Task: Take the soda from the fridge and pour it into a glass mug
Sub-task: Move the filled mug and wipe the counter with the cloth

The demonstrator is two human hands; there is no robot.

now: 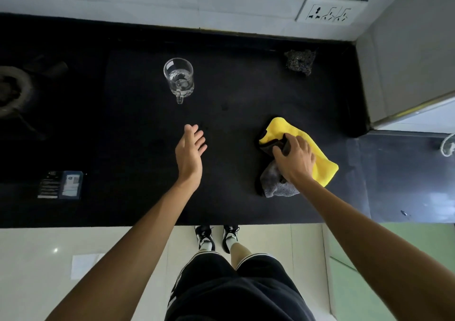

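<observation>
A clear glass mug [179, 78] stands upright on the black counter [138, 128], its handle turned toward me. It looks empty. My left hand [190, 148] hovers open over the counter, a short way in front of the mug, and holds nothing. My right hand [294, 159] rests on a yellow and grey cloth [317, 158] lying on the counter to the right, its fingers curled into the folds. No soda or fridge is in view.
A gas burner [12, 91] sits at the far left. A dark scrubber [300, 61] lies at the back right corner below a wall socket [331, 10]. A small blue packet [60, 184] lies near the front left edge. A grey cabinet side [403, 74] rises on the right.
</observation>
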